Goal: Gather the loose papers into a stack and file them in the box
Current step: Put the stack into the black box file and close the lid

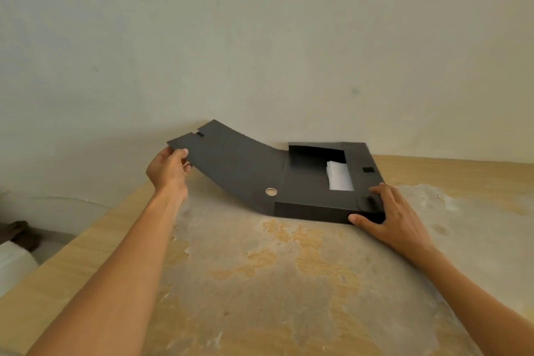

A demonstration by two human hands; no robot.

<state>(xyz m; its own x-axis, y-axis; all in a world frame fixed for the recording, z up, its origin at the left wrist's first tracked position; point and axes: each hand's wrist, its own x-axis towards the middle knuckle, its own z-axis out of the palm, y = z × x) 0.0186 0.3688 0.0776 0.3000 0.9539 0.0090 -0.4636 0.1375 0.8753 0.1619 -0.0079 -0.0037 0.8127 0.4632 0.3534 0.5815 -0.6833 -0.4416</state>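
Head view: at the far left edge, below the table's level, a dark brown object [20,233] lies on something white [13,266]; what either is cannot be told. The wooden table [86,254] runs up to a pale wall [260,37], and its top is worn, with a greyish patchy layer over the yellow grain. The left hand [169,172] reaches forward with a bare forearm and pinches the outer edge of the lid [231,159] of the black file box, thumb on top and fingers curled beneath, so the lid is held raised off the table and bows in a gentle curve toward its hinge. A small black fastening patch [200,135] sits near the lid's far corner, and a round finger hole [271,191] shows in the spine close to the hinge. The file box [306,208] lies flat on the table near the wall, its inner flaps partly folded over the opening. Inside, through the gap, white papers [339,176] lie in the right part of the tray. The right hand [387,211] rests spread on the box's near right corner, fingers on the top flap and thumb against the front wall, pressing it rather than closing round it.
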